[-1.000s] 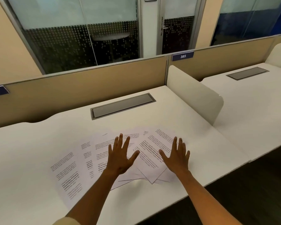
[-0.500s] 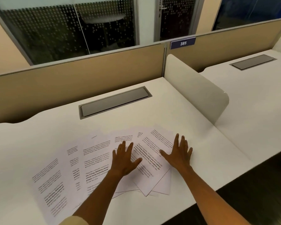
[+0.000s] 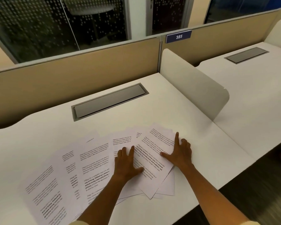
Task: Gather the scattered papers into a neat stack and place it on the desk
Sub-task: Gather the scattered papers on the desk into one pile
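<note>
Head view: the papers (image 3: 94,166) lie fanned across the near half of the white table (image 3: 177,108), overlapping one another from the near-left corner toward the middle right. The sheets at the left run with their long axis from near-left to far-right; the topmost sheets at the right tilt the other way, their long axis running from the near edge up toward the far left, with one corner pointing at the table's near edge.

The left hand (image 3: 126,166) lies flat on the middle of the fan, fingers straight and thumb spread out to the right — a grip on nothing, only pressing.

The right hand (image 3: 179,153) rests on the right edge of the top sheets, forefinger straight and pointing away, thumb stretched left, the other fingers bent at the paper's edge.

Farther back a grey cable flap (image 3: 109,102) is set into the table, and a white divider (image 3: 193,85) stands at the right.
</note>
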`<state>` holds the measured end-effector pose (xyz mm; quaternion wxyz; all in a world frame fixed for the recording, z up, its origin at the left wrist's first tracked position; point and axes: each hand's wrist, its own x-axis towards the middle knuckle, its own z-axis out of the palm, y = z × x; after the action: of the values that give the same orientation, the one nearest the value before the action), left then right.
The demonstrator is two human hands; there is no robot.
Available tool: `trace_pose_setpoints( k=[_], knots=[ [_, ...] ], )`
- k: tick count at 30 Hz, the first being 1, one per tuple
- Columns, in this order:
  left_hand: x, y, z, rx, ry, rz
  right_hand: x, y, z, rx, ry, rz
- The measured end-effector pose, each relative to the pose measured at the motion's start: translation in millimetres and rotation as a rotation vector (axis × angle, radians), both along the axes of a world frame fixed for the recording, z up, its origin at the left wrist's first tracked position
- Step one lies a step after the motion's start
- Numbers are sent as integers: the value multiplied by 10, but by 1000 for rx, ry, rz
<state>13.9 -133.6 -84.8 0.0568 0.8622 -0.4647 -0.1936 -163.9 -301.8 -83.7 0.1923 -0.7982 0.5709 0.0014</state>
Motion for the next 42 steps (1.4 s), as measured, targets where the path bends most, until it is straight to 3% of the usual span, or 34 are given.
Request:
trace_pose_setpoints(
  k=[5,11,19,31,42],
  knots=[
    [-2,-39,33,-24,30,7,72,-10,70,64,-112,-22],
    [2,-44,39,-25,41,7,154,15,171,327,-595,-402],
    [5,-54,29,-22,39,12,90,198,231,364,-831,-714],
    [-11,-44,2,-24,33,8,190,574,204,264,-558,-586],
    [1,35,-34,-51,30,-16,327,604,231,270,-513,-579]
  ],
)
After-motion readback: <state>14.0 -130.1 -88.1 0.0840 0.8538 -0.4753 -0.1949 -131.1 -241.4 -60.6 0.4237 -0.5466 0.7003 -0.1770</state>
